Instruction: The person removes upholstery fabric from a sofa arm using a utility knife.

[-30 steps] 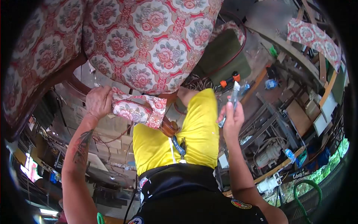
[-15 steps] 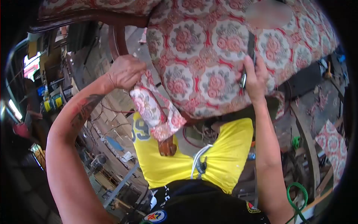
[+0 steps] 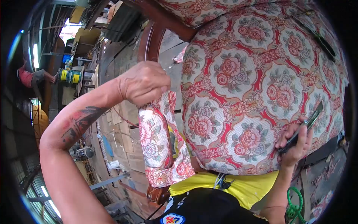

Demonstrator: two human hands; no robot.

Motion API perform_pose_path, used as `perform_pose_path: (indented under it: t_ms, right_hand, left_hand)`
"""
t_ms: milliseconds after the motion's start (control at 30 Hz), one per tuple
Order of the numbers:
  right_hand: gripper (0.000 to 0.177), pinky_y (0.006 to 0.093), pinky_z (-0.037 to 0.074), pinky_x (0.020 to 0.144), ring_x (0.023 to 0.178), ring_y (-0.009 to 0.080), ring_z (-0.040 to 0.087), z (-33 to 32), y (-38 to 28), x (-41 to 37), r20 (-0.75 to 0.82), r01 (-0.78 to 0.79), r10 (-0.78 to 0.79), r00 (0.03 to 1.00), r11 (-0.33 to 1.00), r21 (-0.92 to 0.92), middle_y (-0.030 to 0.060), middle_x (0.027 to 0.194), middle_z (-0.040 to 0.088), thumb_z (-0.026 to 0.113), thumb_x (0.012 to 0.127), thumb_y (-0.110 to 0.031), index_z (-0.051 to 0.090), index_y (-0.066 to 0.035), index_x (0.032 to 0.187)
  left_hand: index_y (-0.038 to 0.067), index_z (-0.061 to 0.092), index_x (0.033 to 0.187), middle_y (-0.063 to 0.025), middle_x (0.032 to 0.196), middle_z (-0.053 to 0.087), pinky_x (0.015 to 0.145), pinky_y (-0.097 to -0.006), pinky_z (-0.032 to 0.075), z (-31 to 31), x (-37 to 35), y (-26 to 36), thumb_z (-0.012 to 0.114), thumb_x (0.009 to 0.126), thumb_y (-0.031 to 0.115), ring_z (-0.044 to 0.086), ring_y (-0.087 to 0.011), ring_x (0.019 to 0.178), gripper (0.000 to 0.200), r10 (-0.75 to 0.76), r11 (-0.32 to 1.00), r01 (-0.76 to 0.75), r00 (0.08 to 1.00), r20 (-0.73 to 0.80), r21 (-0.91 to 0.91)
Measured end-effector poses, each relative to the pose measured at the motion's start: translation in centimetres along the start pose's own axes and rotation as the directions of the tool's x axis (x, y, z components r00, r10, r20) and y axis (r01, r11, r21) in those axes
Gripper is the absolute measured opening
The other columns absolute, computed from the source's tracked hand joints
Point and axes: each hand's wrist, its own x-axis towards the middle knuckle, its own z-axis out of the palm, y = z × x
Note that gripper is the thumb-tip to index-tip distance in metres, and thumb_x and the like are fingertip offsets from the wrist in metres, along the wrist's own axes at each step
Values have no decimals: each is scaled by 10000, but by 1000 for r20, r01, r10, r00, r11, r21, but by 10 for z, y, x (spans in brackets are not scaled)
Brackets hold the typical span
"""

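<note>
My left hand [image 3: 147,84] is closed on the upper end of a loose floral fabric strip [image 3: 174,128]. The strip hangs beside and around a padded armrest [image 3: 153,138] covered in the same rose pattern. My right hand [image 3: 298,143] is wrapped round a utility knife [image 3: 310,120] with a dark handle, its metal end pointing up and away from me. That hand is close over the front right of the floral chair seat [image 3: 238,108]. A tool with a black handle and thin metal shaft [image 3: 325,46] lies on the seat's far right.
Dark wooden frame parts [image 3: 153,41] rise behind my left hand, below the floral backrest [image 3: 201,11]. A green cord loop [image 3: 294,199] hangs by my right forearm. Another person [image 3: 28,76] is at the far left near a yellow-labelled container [image 3: 70,76]. Boards and scraps lie on the floor.
My view has shifted, and the seat appears larger and closer. My right hand has turned the knife so its metal end points away. My left hand keeps its grip on the fabric.
</note>
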Motion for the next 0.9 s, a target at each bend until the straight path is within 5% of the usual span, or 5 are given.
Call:
perform_pose_path:
  t_ms: [100,600,733,867,900]
  right_hand:
    - [362,298,503,401,459,137,514,-3,-2,0,49,47,-49,998,998,31,78,755,540,432,1156,-255,479,30,1374]
    - [297,303,523,439,502,134,564,5,-5,1,108,85,-72,992,989,-124,78,771,588,513,1144,-234,545,18,1298]
    - [282,312,521,447,519,152,562,9,0,0,76,109,-111,991,994,28,71,773,563,501,1148,-248,538,9,1259]
    - [298,304,517,458,530,149,581,14,-15,-6,35,127,-124,992,987,-100,84,784,600,557,1130,-269,573,1,1254]
    - [297,303,526,455,527,142,583,16,-18,-5,49,106,-102,994,989,-103,76,776,611,574,1123,-270,584,0,1248]
  left_hand:
    - [42,575,841,-187,730,566,726,-516,475,-1,2,2,533,980,216,597,-438,756,226,-35,999,35,999,-14,27]
    - [19,568,826,-193,785,569,788,-491,443,12,-8,0,506,1000,230,572,-445,815,281,-16,998,27,982,-187,54]
    - [8,530,812,-186,779,557,766,-477,433,7,-7,-3,509,969,221,549,-437,775,265,39,999,-33,986,-159,44]
    - [-2,548,803,-162,780,555,766,-459,429,19,-11,-16,494,950,202,548,-401,796,257,63,990,-27,965,-256,141]
    - [-9,555,914,-161,857,590,734,-497,469,17,-13,-18,564,956,175,597,-402,811,189,187,952,-125,960,-208,279]
